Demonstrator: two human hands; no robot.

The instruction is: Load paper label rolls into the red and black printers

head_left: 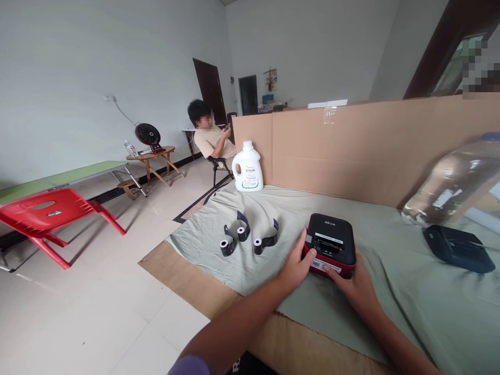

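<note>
Printer [332, 228] is held between left grip [297, 264] and right grip [357, 284].

Open cloth [394, 229] lies right of the printer [331, 242]; cardboard [332, 153] blocks behind.

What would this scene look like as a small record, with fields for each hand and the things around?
Left hand: on the left side of a boxy black-and-red device
Right hand: on its right side, thumb on the front
Left of device: three black rolls with white cores, ends uncurled
Under them: wrinkled grey-green cloth
Behind rolls: white plastic jug, beside brown cardboard panel
Far right: flat dark object, blurred
Background: seated person
</note>
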